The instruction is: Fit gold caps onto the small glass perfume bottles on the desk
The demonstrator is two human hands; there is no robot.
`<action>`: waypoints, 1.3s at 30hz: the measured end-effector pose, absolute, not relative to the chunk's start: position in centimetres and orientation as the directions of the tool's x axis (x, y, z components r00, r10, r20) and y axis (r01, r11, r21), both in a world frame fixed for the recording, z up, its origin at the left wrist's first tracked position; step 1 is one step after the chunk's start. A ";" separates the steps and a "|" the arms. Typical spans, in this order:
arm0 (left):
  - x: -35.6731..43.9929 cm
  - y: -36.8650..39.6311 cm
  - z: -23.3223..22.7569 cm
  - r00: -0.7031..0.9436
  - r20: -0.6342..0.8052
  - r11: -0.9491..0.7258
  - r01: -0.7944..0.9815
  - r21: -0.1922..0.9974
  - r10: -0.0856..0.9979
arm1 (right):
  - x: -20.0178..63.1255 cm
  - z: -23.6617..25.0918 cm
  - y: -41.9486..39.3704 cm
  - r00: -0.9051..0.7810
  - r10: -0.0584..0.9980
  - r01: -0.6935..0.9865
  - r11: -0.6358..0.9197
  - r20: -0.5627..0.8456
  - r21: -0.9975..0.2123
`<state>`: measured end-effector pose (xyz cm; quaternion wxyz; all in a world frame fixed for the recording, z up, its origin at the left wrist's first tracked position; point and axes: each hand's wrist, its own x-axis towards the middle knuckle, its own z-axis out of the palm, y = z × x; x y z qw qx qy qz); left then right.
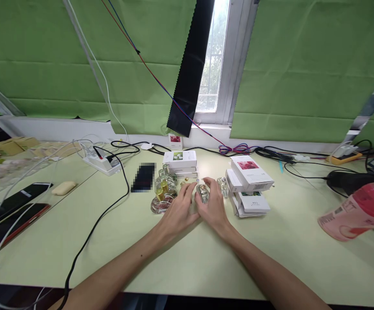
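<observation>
My right hand [213,209] has its thumb and fingers around a small clear glass perfume bottle [202,192], which shows a gold neck on top. Beside it, my left hand [180,207] lies low over the table with its fingers stretched forward, and I see nothing in it. Small gold pieces [187,179] lie just past the left fingertips. Left of that hand stand several glass bottles [161,206], some with gold caps [164,186]. Another clear bottle [223,187] rests just right of my right hand. What the left palm covers is hidden.
White boxes are stacked at the right [250,172] and behind the bottles [179,159]. A pink bottle [356,211] stands far right. Phones [12,228] and a power strip [101,162] lie left. A black cable [99,219] crosses the table [187,267].
</observation>
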<state>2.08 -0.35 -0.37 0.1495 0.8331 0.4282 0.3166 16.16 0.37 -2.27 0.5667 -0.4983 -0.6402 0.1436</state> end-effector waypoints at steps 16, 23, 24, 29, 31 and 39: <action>2.1 0.2 -1.9 0.361 0.384 -0.526 0.632 0.570 0.850 | 15.6 -2.0 -0.3 0.074 0.864 0.268 0.463 0.497 -0.845; 2.1 0.2 -2.3 0.346 0.394 -0.521 0.641 0.564 0.851 | 15.5 -2.1 -0.3 0.072 0.877 0.148 0.461 0.475 -0.875; 2.1 0.2 -2.4 0.346 0.383 -0.514 0.644 0.567 0.856 | 15.5 -2.1 -0.3 0.078 0.879 0.148 0.457 0.471 -0.877; 2.2 0.1 -2.5 0.338 0.352 -0.486 0.666 0.565 0.873 | 15.9 -1.9 -0.1 0.117 0.864 0.280 0.445 0.490 -0.851; 2.2 0.1 -2.7 0.330 0.366 -0.488 0.682 0.545 0.870 | 16.0 -2.0 0.0 0.136 0.857 0.308 0.440 0.496 -0.844; 2.3 -0.1 -3.1 0.315 0.375 -0.478 0.715 0.511 0.872 | 16.5 -3.0 1.2 0.158 0.837 0.362 0.444 0.524 -0.819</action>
